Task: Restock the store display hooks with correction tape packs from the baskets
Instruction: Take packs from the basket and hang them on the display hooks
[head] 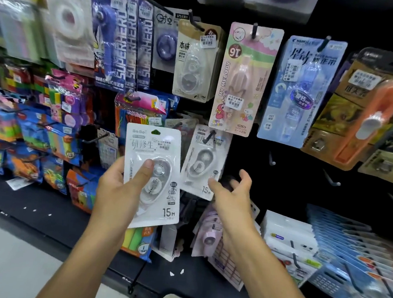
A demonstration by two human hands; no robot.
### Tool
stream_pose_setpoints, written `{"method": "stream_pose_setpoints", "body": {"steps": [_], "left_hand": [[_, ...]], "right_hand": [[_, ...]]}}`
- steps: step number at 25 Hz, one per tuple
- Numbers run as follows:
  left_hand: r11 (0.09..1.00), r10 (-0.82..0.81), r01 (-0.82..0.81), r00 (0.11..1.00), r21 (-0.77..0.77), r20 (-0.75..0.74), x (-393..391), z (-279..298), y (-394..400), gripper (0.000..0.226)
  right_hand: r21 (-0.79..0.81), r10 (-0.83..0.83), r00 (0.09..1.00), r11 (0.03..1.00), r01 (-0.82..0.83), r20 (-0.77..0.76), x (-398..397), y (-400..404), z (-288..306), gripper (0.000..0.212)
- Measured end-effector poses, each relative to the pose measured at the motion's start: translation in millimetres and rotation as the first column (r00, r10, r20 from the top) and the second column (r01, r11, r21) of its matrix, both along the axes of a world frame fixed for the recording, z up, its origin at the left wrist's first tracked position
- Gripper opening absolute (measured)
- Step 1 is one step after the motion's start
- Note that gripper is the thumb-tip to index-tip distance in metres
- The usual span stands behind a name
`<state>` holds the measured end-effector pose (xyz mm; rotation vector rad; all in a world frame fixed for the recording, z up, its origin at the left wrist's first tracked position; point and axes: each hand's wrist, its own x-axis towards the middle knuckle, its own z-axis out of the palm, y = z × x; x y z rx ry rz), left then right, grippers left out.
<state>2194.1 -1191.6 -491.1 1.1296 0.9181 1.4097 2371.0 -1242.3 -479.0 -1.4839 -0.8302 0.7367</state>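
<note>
Two hands: left hand (118,189) pinches a white pack (151,175), hiding its lower-left corner; right hand (230,199) spread.

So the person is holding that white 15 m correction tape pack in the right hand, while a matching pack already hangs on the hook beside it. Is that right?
Not quite: the head view shows the white correction tape pack gripped in the left hand, thumb across its front. The right hand is open and holds nothing. The matching pack does hang on a hook beside it.
</note>
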Motion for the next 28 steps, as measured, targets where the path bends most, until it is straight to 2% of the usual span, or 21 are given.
{"method": "stream_pose_setpoints", "body": {"steps": [2,4,6,9,12,17,18,21,22,23,25,26,27,28], "left_hand": [[0.998,-0.060,0.060,0.996,0.005,-0.061,12,4,3,0.013],[0.988,-0.147,0.151,0.982,0.020,-0.121,21,10,8,0.023],[0.987,-0.141,0.152,0.976,0.058,-0.165,25,10,11,0.027],[0.965,0.124,-0.018,0.912,0.262,-0.392,20,4,19,0.030],[0.959,0.147,-0.017,0.884,0.283,-0.445,17,4,23,0.048],[0.964,0.122,0.019,0.854,0.265,-0.506,20,-3,25,0.052],[0.965,0.115,0.028,0.849,0.260,-0.516,20,-6,24,0.053],[0.964,0.153,0.001,0.820,0.267,-0.552,18,-7,28,0.055],[0.965,0.168,-0.021,0.812,0.260,-0.558,18,-2,34,0.054],[0.968,0.176,-0.041,0.813,0.246,-0.555,19,6,41,0.052],[0.976,0.158,-0.044,0.815,0.212,-0.558,21,21,52,0.041],[0.979,0.124,0.004,0.775,0.202,-0.620,24,20,53,0.032],[0.975,0.072,0.112,0.656,0.191,-0.751,27,10,47,0.024],[0.952,0.040,0.253,0.453,0.172,-0.890,32,-10,36,0.020]], "right_hand": [[0.012,0.163,0.984,0.987,-0.163,-0.075,-3,0,-2,0.072],[0.084,0.380,0.919,0.924,-0.373,-0.103,-12,-5,-10,0.052],[0.125,0.347,0.937,0.932,-0.340,-0.034,-18,-8,-11,0.024],[0.176,0.141,0.985,0.972,-0.157,0.100,-11,-13,-7,0.007],[0.193,0.033,0.985,0.979,-0.065,0.167,-3,-29,-11,0.008],[0.134,-0.095,0.970,0.989,0.066,0.223,-5,-31,-11,0.020],[0.123,-0.094,0.976,0.990,0.071,0.197,-6,-25,-9,0.028],[0.077,0.023,0.996,0.997,-0.017,-0.081,3,8,-2,0.071],[0.055,0.058,0.993,0.997,-0.052,-0.107,11,19,2,0.074],[0.032,0.094,0.994,0.995,-0.093,-0.063,21,26,4,0.068],[-0.026,0.210,0.976,0.978,-0.209,0.053,37,26,-8,0.043],[-0.119,0.269,0.960,0.959,-0.259,0.077,42,18,-25,0.033],[-0.260,0.318,0.941,0.924,-0.280,0.118,47,2,-53,0.026],[-0.429,0.394,0.890,0.861,-0.272,0.228,52,-21,-88,0.021]]}}
